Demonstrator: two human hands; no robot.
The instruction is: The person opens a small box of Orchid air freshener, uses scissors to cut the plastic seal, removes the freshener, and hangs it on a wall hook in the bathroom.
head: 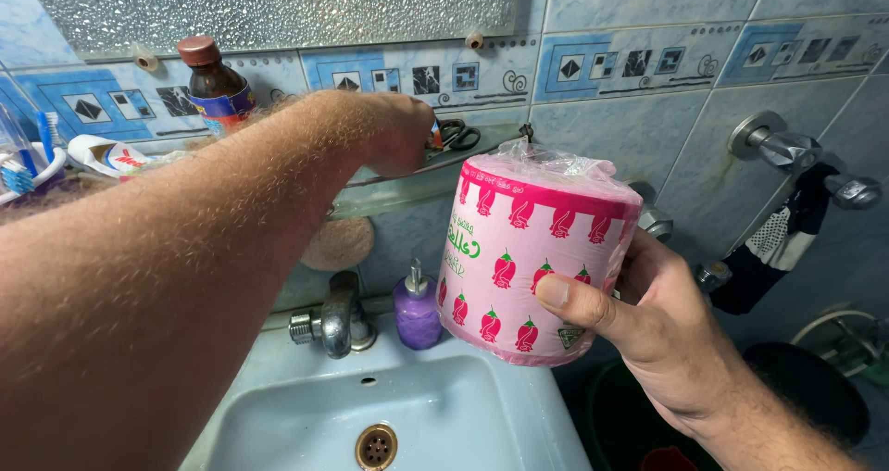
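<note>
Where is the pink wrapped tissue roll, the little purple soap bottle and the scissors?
pink plastic-wrapped tissue roll [519, 249], head view, middle of its side.
small purple plastic pump bottle [417, 312], head view, its body.
black-handled scissors [460, 136], head view, handle loops on the glass shelf.

Right hand [648, 323]: holds pink wrapped roll [532, 253], centre frame.
Left hand [394, 133]: reaches scissors [454, 136] on glass shelf [407, 188].

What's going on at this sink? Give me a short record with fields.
Place: bathroom, pale blue sink below a glass shelf
Right hand: holds a pink wrapped tissue roll over the sink
Left hand: reaches to the shelf, at the scissors
On the sink: purple soap dispenser, metal tap
On the shelf: brown bottle
</note>
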